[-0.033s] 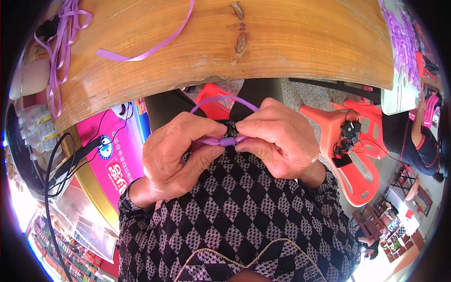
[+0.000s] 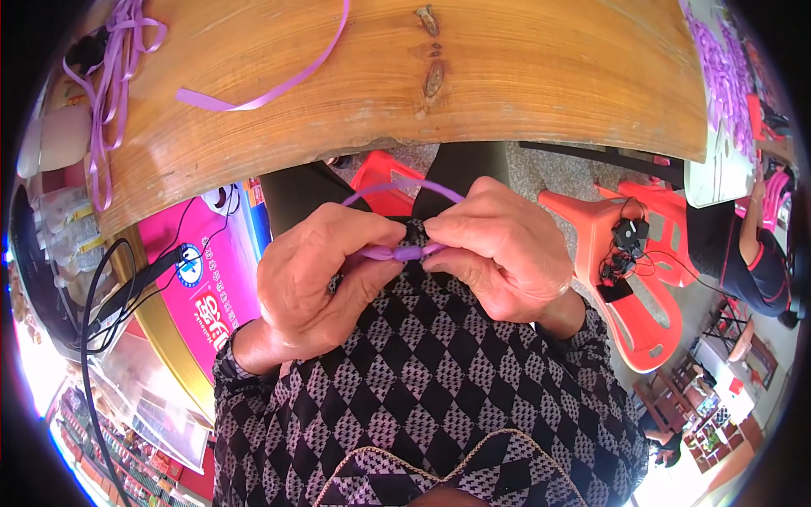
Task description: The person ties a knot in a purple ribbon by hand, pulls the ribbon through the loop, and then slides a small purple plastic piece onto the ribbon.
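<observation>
Above my lap, a purple ribbon (image 2: pixel 409 253) is stretched between my two hands, with a small knot or bow-like fold in the middle. My left hand (image 2: pixel 325 275) pinches one side of it between thumb and forefinger. On the other side, my right hand (image 2: pixel 503 253) has the ribbon pinched the same way. Beyond the hands, part of the ribbon arcs up in a loop from one hand to the other. Its ends are hidden behind my fingers.
A wooden table (image 2: pixel 541 76) lies ahead, bearing a loose purple ribbon strip (image 2: pixel 291 84). A ribbon bundle (image 2: pixel 114 76) hangs at its left edge. Many purple ribbon pieces (image 2: pixel 722 84) lie far right. An orange plastic chair (image 2: pixel 596 241) with black cables and a person (image 2: pixel 752 262) are to the right.
</observation>
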`<state>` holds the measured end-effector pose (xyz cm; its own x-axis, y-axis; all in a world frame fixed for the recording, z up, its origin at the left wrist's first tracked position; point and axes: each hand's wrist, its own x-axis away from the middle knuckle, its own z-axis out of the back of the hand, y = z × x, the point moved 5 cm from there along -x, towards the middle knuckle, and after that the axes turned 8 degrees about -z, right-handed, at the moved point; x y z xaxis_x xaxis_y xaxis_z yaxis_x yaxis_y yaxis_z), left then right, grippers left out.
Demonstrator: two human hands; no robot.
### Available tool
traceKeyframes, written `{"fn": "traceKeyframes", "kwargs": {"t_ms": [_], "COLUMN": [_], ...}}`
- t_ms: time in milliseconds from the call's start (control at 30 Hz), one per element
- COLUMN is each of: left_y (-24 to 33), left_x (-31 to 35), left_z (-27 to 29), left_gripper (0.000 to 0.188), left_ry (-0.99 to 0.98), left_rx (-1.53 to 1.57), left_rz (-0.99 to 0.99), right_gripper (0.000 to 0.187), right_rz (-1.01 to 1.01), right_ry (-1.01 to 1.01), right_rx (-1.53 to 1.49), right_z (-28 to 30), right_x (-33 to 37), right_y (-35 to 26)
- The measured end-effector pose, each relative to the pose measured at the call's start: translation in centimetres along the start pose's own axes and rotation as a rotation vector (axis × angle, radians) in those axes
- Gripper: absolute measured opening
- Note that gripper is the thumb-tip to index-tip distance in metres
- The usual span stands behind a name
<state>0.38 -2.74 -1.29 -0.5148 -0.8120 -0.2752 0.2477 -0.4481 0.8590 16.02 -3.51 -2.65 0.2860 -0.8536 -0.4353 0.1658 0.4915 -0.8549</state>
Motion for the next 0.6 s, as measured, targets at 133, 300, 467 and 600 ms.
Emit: {"fn": "traceKeyframes", "kwargs": {"t_ms": [133,300,467,600], "left_y": [0.7,0.4,2.0,2.0], "left_x": [0.1,1.1,0.1,-2.7], "left_z": [0.5,0.2,3.3,10.5], "left_gripper": [0.026,0.015,0.024,0.025], "left_ry": [0.044,-0.219,-0.085,0.398], "left_rx": [-0.222,0.256,1.104,1.024], "left_rz": [-0.058,0.090,0.559,0.029], "right_gripper": [0.030,0.022,0.013,0.023], "right_rz": [0.004,-0.157,-0.263,-0.421], "right_ry": [0.004,-0.052,-0.052,0.063], "right_rx": [0.012,-0.135,-0.363,-0.550], "right_z": [0.3,1.4,2.3,3.5], "right_x": [-0.4,-1.0,-2.5,-3.1], "right_y": [-0.8,-1.6,-1.7,-1.6]}}
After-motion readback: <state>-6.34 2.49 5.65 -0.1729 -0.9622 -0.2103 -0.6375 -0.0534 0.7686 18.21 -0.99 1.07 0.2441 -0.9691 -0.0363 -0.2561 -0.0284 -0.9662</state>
